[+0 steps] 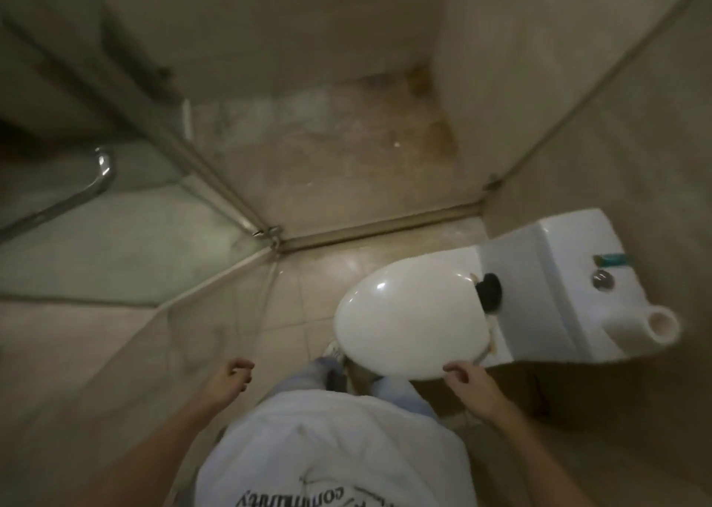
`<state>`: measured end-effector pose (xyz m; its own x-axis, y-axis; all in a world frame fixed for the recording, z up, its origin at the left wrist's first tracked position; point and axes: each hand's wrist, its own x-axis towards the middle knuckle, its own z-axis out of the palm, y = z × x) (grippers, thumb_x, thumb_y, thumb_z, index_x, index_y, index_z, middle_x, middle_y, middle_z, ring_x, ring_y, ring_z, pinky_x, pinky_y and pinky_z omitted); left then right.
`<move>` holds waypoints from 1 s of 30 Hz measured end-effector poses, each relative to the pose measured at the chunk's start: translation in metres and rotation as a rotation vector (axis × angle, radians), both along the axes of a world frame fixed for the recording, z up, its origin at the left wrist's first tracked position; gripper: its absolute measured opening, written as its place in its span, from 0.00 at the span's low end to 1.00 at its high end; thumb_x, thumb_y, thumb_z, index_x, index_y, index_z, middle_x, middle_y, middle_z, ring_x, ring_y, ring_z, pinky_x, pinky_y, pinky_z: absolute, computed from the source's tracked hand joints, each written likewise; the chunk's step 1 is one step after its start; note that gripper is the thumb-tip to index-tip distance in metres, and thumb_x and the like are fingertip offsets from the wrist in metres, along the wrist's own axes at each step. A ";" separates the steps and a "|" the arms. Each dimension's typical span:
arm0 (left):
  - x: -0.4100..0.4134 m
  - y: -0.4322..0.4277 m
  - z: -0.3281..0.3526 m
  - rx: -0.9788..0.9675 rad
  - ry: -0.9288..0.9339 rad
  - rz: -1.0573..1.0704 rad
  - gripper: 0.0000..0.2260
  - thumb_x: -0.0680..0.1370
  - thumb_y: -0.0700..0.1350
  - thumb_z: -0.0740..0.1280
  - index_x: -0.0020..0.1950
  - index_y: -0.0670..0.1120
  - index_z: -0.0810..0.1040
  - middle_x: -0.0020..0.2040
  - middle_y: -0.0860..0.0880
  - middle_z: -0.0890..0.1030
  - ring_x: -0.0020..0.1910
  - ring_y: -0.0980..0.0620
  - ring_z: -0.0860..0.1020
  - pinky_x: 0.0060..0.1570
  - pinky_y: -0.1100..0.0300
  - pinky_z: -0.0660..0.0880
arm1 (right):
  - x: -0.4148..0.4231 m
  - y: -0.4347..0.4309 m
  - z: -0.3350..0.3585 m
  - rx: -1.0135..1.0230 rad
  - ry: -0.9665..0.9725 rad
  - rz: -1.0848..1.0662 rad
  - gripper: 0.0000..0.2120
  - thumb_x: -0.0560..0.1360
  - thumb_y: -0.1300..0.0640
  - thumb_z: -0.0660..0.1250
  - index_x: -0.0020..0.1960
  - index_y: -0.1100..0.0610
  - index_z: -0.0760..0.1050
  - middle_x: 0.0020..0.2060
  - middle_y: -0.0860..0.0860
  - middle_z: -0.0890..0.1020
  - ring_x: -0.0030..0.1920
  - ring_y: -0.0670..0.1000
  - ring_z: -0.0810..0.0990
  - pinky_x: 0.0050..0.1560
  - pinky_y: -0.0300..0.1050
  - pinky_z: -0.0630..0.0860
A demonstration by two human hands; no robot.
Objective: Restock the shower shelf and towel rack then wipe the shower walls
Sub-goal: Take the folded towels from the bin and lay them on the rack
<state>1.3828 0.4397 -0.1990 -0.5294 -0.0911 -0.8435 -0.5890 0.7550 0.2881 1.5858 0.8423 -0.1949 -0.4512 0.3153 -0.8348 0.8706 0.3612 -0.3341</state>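
A white T-shirt (331, 441) with dark lettering fills the bottom of the view, with blue jeans (308, 375) and the tip of a pale shoe (333, 350) below it. The left hand (231, 377) hangs over the tiled floor (293, 306), fingers loosely curled and holding nothing. The right hand (468, 385) sits at the front edge of the toilet lid (404, 321), fingers loosely bent with nothing in them; whether it touches the lid I cannot tell.

Ahead, the shower walls (269, 25) rise around a stained, brownish shower floor (327, 160). No shelf or towel rack shows. A metal threshold (377, 225) closes the stall in front, and a glass door (115, 237) with a chrome handle (102, 175) stands at the left.

To the right of the stall the closed lid lies near a dark object (490, 289) at its hinge. Behind that, the white tank (570, 306) carries a round flush button (603, 278), a small teal item (612, 261) and a paper roll (655, 323).
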 end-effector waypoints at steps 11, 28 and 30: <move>0.199 -0.031 0.016 0.081 -0.005 0.712 0.08 0.83 0.40 0.63 0.58 0.40 0.80 0.48 0.38 0.82 0.45 0.43 0.80 0.48 0.51 0.76 | -0.056 0.029 -0.048 0.022 -0.126 0.481 0.12 0.79 0.55 0.67 0.61 0.57 0.78 0.57 0.55 0.82 0.54 0.55 0.81 0.59 0.52 0.78; 0.259 -0.135 -0.029 0.072 -0.056 1.288 0.10 0.80 0.38 0.66 0.42 0.39 0.83 0.40 0.40 0.84 0.39 0.47 0.78 0.42 0.56 0.72 | -0.287 -0.265 0.001 -0.036 0.145 1.136 0.14 0.79 0.55 0.65 0.63 0.54 0.78 0.53 0.54 0.84 0.49 0.52 0.83 0.51 0.46 0.79; 0.238 -0.170 -0.033 0.104 -0.068 1.308 0.11 0.80 0.38 0.66 0.39 0.40 0.82 0.40 0.39 0.84 0.38 0.47 0.77 0.42 0.56 0.72 | -0.298 -0.314 0.006 -0.056 0.172 1.156 0.13 0.79 0.56 0.65 0.62 0.54 0.78 0.50 0.53 0.84 0.49 0.52 0.83 0.51 0.45 0.78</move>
